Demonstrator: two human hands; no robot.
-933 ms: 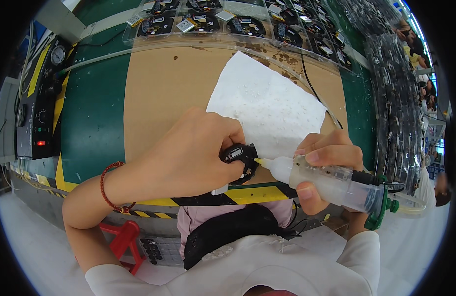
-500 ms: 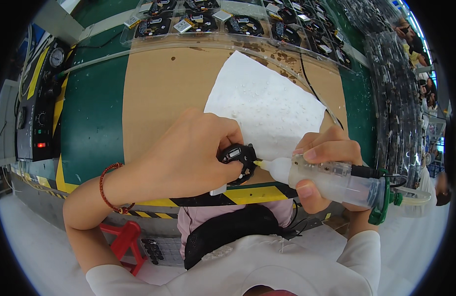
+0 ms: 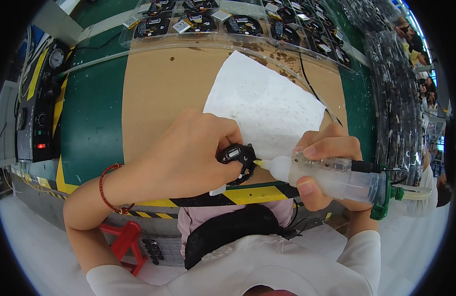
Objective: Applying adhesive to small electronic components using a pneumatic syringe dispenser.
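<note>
Near the table's front edge my left hand pinches a small round black device housing, its inner parts facing up. A white flat piece shows just below my fingers. My right hand is wrapped round a clear dispensing syringe with whitish contents, lying nearly level. Its yellowish needle tip meets the right edge of the housing, or comes very close to it. A green cap with a clear hose closes the syringe's rear end. My left fingertips are partly hidden behind the housing.
White paper with small clear blobs lies on brown cardboard. Clear trays of black round housings line the back. A black dispenser controller with gauge stands left; stacked clear trays stand right. A black cable crosses the cardboard.
Both hands, the housing and the needle tip stay almost in place. The rear of the syringe has shifted very slightly.
</note>
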